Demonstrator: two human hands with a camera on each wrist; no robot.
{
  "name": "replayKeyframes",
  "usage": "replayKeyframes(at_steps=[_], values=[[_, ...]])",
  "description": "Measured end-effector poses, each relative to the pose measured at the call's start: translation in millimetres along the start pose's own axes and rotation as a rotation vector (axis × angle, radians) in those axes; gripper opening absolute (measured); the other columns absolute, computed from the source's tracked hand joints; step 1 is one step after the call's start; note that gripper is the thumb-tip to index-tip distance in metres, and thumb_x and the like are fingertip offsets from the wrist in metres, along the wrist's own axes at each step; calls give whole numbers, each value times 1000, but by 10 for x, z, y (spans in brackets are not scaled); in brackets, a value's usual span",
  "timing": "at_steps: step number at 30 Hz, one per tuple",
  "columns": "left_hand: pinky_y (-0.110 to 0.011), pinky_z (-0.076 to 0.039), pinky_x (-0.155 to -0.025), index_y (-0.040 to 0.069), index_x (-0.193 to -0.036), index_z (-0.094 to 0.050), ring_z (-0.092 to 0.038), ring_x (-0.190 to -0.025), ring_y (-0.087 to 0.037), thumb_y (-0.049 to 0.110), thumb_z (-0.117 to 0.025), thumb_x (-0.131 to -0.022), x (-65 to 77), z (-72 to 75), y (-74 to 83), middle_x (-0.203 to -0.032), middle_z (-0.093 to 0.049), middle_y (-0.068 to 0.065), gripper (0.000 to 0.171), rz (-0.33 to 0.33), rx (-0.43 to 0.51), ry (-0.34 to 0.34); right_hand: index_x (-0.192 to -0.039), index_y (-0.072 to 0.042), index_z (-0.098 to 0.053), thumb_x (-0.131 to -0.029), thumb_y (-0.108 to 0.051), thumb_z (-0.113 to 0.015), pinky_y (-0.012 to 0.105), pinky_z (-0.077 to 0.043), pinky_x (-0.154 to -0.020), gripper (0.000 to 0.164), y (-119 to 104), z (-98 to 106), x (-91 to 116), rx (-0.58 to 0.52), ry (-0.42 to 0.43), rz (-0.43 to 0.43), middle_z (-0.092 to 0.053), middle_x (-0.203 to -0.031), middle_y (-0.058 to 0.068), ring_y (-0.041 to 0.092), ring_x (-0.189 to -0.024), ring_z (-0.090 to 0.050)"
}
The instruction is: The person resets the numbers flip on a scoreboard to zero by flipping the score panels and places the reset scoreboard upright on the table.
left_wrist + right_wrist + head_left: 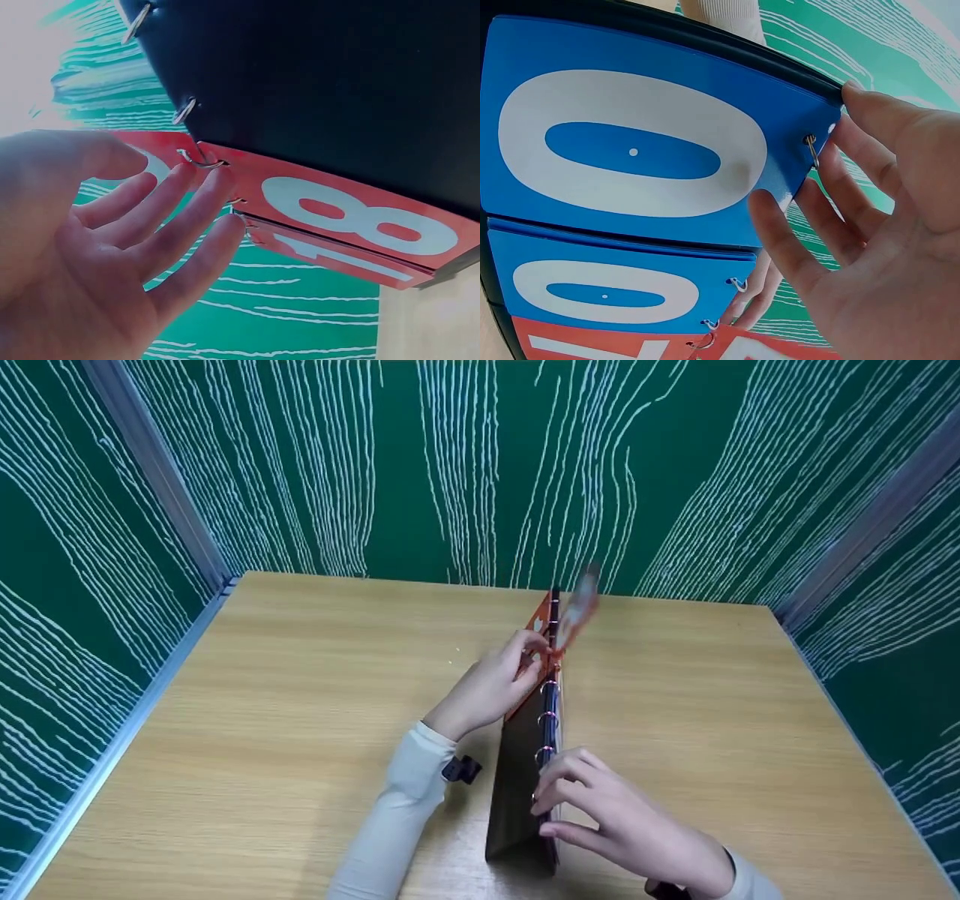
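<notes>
A tabletop flip scoreboard (517, 787) with a black stand stands on edge, its row of rings along the top. My left hand (487, 686) is at the far rings; in the left wrist view its loosely spread fingertips touch a ring and the edge of a red card with a white 8 (360, 214). A blurred red card (581, 604) stands up off the far right side. My right hand (611, 817) rests at the near top edge, thumb tip at the corner, fingers relaxed. In the right wrist view, a large blue 0 card (795, 157) hangs beside its fingers.
The scoreboard stands on a light wooden table (300, 675). Green walls (397, 472) with white wavy lines enclose the back and sides. A smaller blue 0 card (720, 270) hangs past the large one. A black wrist device (461, 769) sits at the left cuff.
</notes>
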State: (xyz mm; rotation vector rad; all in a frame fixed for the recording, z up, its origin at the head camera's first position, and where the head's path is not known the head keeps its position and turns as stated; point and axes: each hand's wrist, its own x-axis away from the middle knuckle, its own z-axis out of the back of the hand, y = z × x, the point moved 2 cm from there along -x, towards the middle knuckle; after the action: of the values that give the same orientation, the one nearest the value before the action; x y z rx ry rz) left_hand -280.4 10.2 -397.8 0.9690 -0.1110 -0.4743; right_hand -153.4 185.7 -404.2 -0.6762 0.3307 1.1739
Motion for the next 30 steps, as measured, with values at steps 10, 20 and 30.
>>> replayKeyframes(at_steps=[10, 20, 30], values=[[-42, -55, -104, 27, -143, -47, -57, -125, -19, 25, -46, -109, -21, -121, 16, -148, -54, -1, 34, -58, -213, -9, -107, -20, -66, -93, -21, -74, 16, -39, -104, 16, -11, 8, 5, 7, -15, -26, -61, -116, -5, 13, -114, -52], [-48, -46, -115, 29, -144, -48, -51, -135, -19, 20, -45, -108, -22, -143, 17, -151, -53, 3, 37, -59, -284, -6, -107, -20, -66, -84, -10, -81, 14, -38, -105, 29, -24, 15, 7, -10, -35, -53, -61, -116, -4, 12, -117, -51], [-44, -43, -118, 24, -143, -52, -51, -135, -17, 18, -44, -108, -37, -147, 20, -148, -56, 3, 36, -108, -297, 7, -108, -21, -66, -88, -13, -78, 19, -40, -104, 25, 5, -4, 26, -29, -19, -37, -62, -115, -2, 16, -115, -52]])
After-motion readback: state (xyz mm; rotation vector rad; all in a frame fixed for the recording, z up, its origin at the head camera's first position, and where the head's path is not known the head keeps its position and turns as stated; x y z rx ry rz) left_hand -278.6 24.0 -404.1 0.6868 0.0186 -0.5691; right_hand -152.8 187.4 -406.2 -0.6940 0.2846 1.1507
